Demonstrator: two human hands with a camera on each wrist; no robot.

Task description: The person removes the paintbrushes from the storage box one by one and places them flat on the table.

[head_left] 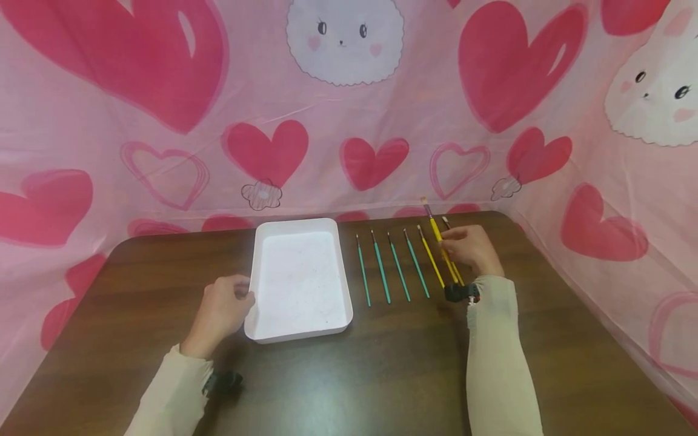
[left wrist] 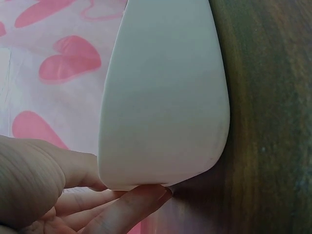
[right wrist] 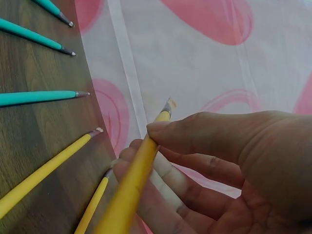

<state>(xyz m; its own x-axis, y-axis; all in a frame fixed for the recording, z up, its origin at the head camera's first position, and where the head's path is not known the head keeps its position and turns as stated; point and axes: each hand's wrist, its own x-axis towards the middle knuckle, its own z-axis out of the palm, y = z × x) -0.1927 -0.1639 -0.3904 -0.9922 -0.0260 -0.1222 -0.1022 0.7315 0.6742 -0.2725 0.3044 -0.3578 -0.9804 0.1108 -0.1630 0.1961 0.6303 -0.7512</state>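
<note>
A white rectangular tray (head_left: 297,334) lies on the table, and my left hand (head_left: 223,309) holds its left side. In the left wrist view the thumb is at the tray's rim, with fingers (left wrist: 129,209) against the tray (left wrist: 161,97). My right hand (head_left: 468,247) pinches a yellow paintbrush (head_left: 438,233) between thumb and fingers, bristles pointing away and up. The right wrist view shows this brush (right wrist: 139,173) raised over the table. Beneath it lies another yellow paintbrush (right wrist: 95,200), partly hidden by the hand. A further yellow paintbrush (head_left: 431,254) lies just left.
Several teal paintbrushes (head_left: 398,266) lie in a row between the tray and the yellow ones, bristles toward the back. The brown wooden table (head_left: 327,387) meets a pink heart-printed cloth (head_left: 322,109) at the back and right.
</note>
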